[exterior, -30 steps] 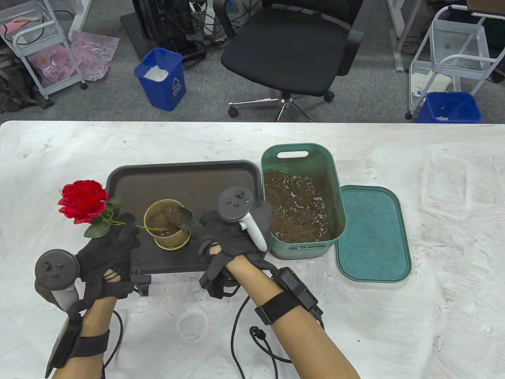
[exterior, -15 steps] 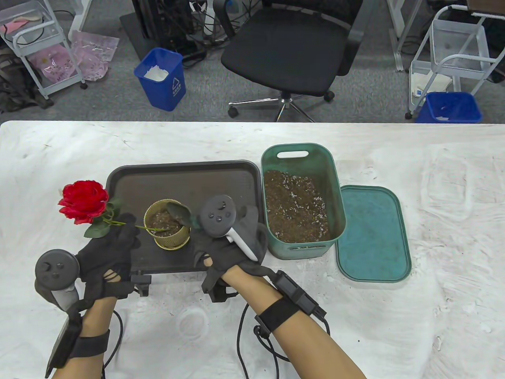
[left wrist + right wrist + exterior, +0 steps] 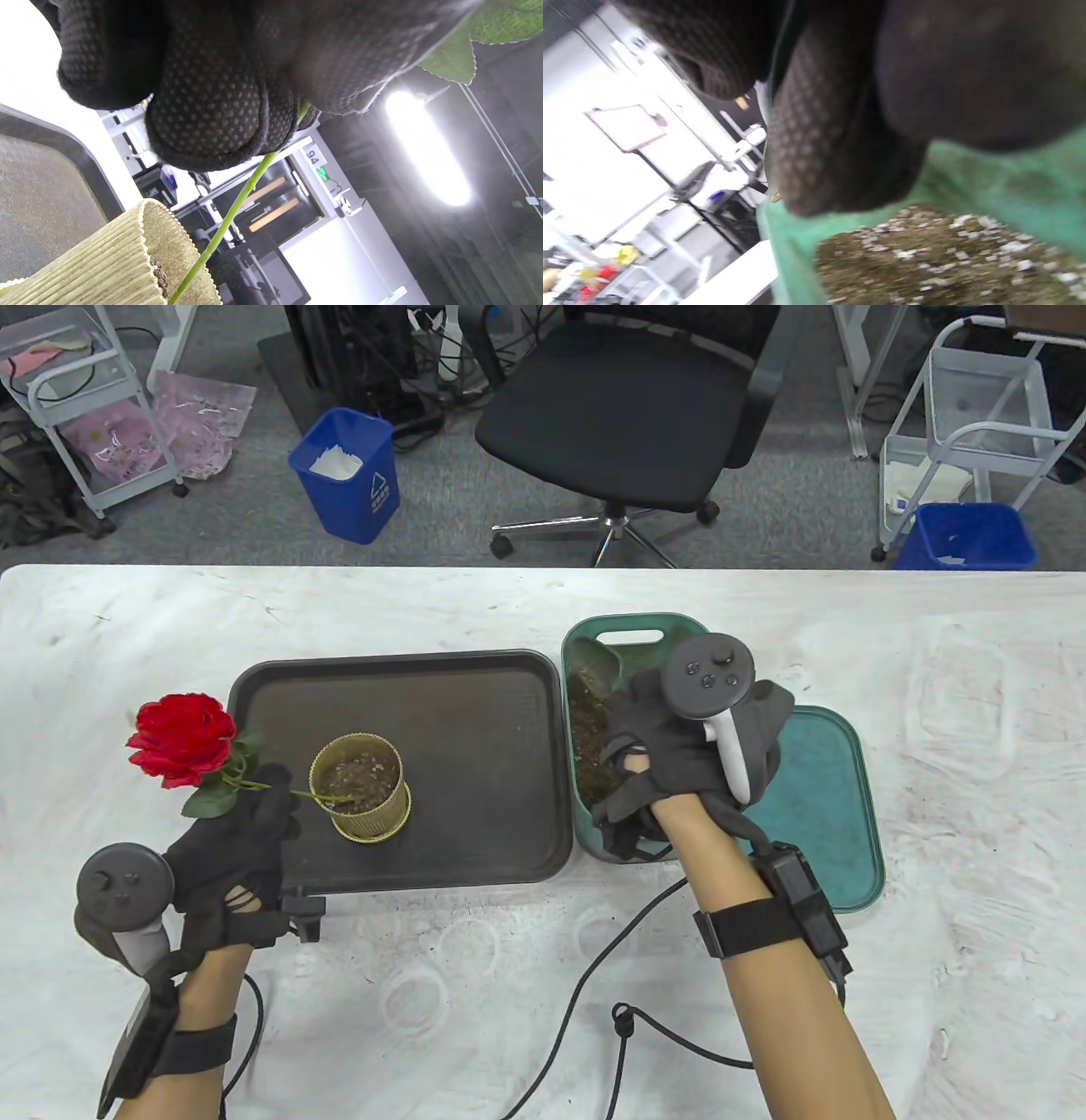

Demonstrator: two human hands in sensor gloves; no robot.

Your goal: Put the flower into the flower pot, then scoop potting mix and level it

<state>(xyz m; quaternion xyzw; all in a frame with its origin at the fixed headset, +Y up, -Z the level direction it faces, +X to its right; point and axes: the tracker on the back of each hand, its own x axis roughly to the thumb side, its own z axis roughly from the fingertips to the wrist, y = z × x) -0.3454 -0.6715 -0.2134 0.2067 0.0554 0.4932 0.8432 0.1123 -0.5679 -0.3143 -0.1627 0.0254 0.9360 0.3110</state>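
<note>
Left hand [image 3: 225,848] at the tray's [image 3: 475,678] near-left corner, unchanged over the last second: fingers curled round the flower's [image 3: 182,738] stem, gripping it. Left wrist view confirms it, fingers [image 3: 203,110] wrapped on the green stem [image 3: 229,216], which runs down into the flower pot [image 3: 106,262]. Bloom hangs out past the tray's left edge, over the table [image 3: 933,729], stem end inside the pot at a steep tilt. So the flower is in but not upright, and I'd guess it stays hand-supported until the mix packs it.

What changed: the right hand [image 3: 696,746] was just beside the pot's right side a second ago with a dark scoop at the rim. Now it is off the tray and over the green bin [image 3: 585,814] just past the tray's right edge. Pot surface looks filled with mix near the rim.

Right wrist view is blurred: curled fingers [image 3: 814,140] close above the potting mix [image 3: 925,258], a thin green edge between them, probably the scoop handle. Table view shows the scoop blade [image 3: 596,657] in the bin's far-left corner. Reads as gripping the scoop, though the handle itself is mostly hidden.

Green lid [image 3: 814,814] lies flat right of the bin, partly under the right hand.

Judgement: one load delivered, back for another. Levelling not yet done.
</note>
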